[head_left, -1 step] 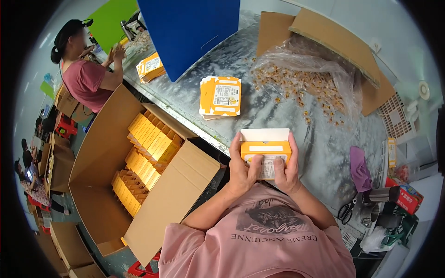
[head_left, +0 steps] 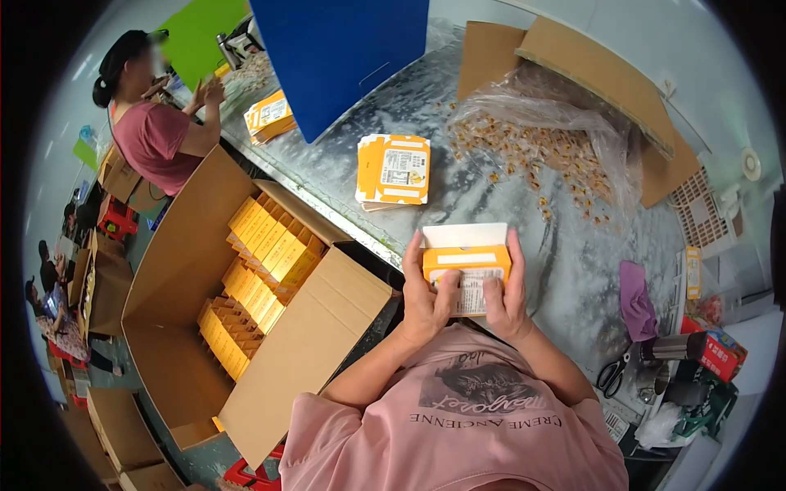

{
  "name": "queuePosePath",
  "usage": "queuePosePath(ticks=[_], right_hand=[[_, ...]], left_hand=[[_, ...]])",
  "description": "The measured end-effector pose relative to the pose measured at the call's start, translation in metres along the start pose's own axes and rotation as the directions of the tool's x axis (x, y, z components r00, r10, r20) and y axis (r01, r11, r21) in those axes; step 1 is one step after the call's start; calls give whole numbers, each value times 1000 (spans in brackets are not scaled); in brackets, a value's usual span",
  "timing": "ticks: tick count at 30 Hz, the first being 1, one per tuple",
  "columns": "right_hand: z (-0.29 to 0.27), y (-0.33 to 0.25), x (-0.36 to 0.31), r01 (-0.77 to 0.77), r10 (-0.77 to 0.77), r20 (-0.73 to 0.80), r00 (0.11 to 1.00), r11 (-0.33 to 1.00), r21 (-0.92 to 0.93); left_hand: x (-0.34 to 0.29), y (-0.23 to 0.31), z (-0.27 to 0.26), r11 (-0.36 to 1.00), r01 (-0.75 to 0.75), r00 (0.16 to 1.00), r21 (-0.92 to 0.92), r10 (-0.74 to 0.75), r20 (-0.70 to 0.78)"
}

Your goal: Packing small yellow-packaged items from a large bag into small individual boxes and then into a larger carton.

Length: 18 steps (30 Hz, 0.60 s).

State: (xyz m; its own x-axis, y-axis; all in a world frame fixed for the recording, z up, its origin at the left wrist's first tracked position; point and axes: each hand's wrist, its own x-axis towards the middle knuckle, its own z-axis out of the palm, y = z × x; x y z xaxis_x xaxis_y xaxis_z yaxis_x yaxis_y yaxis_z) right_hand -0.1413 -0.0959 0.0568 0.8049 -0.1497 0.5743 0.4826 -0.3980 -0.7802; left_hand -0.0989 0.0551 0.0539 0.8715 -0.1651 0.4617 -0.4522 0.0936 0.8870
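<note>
Between my two hands, close to my chest, is a small yellow and white carton (head_left: pixel 468 255) with its white flap standing up at the far end. My left hand (head_left: pixel 427 301) grips its left side, thumb on the printed panel. On the right side my right hand (head_left: pixel 508 303) holds it the same way. Beyond the carton, on the marbled table (head_left: pixel 327 168), lies a stack of flattened yellow cartons (head_left: pixel 395 170). To my left a large open cardboard box (head_left: pixel 176 327) contains several rows of yellow cartons (head_left: pixel 274 245).
Small wrapped pieces (head_left: pixel 524 147) spill from a clear bag at the far right. A blue panel (head_left: pixel 344 57) stands across the table. Scissors (head_left: pixel 612 375), a purple cloth (head_left: pixel 637 299) and a metal cup (head_left: pixel 651 378) lie at right. A co-worker (head_left: pixel 151 131) stands at far left.
The view has shifted very slightly. My hands hold the same carton in nearly the same place, its flap still raised.
</note>
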Motion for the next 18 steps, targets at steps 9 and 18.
queuePosePath(ticks=[9, 18], right_hand=[[47, 49, 31, -748, 604, 446, 661, 478, 461], [110, 37, 50, -849, 545, 656, 522, 260, 460]], left_hand=[[11, 1, -81, 925, 365, 927, -106, -372, -52], [2, 26, -155, 763, 613, 790, 206, -589, -171]])
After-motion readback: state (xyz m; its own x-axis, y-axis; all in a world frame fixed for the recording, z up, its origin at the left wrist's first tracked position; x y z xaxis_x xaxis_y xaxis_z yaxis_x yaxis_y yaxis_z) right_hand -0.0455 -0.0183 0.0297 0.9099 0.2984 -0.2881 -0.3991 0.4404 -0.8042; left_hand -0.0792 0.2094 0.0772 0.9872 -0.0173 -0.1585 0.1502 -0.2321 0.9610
